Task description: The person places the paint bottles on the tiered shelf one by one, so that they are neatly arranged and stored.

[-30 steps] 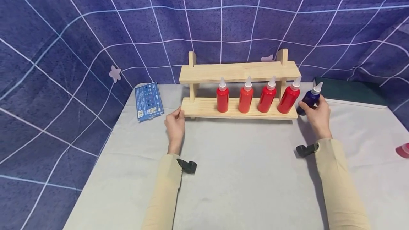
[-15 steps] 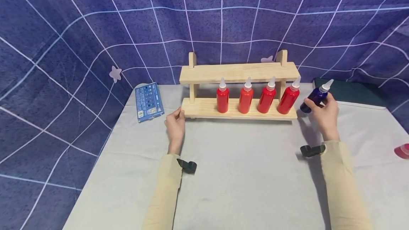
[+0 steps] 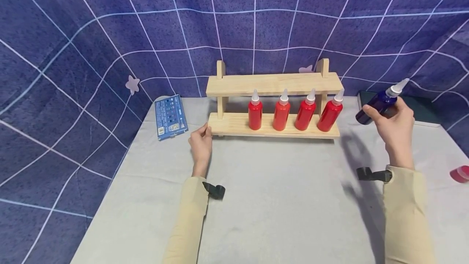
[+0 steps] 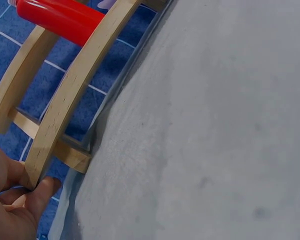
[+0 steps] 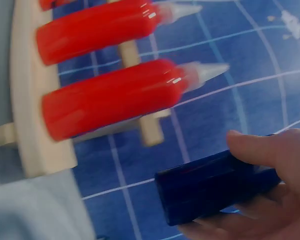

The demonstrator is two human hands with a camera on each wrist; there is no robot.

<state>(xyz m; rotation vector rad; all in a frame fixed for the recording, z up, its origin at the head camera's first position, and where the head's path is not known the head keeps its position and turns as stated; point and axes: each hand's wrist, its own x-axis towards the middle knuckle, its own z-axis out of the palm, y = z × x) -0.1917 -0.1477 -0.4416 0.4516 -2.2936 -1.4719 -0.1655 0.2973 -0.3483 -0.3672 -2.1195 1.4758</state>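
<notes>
My right hand point(image 3: 397, 129) grips a dark blue squeeze bottle point(image 3: 380, 104) with a white pointed nozzle. The bottle tilts to the right, raised over the table to the right of a two-tier wooden shelf point(image 3: 272, 84). In the right wrist view, thumb and fingers wrap the blue bottle point(image 5: 215, 185), its base facing the shelf. Several red squeeze bottles point(image 3: 255, 115) stand in a row on the lower tier. At that tier's left end, my left hand point(image 3: 201, 144) pinches the board's corner; the left wrist view shows thumb and fingers on the board end point(image 4: 37, 167).
A blue printed box point(image 3: 171, 116) lies left of the shelf. Behind my right hand lies a dark green flat board or book point(image 3: 421, 107). Part of another red bottle point(image 3: 460, 173) shows at the right edge. A blue gridded cloth point(image 3: 234, 27) hangs behind the table.
My right hand has lifted the blue bottle from beside the shelf's right end and carried it right, tilting it further. My left hand stays at the shelf corner.
</notes>
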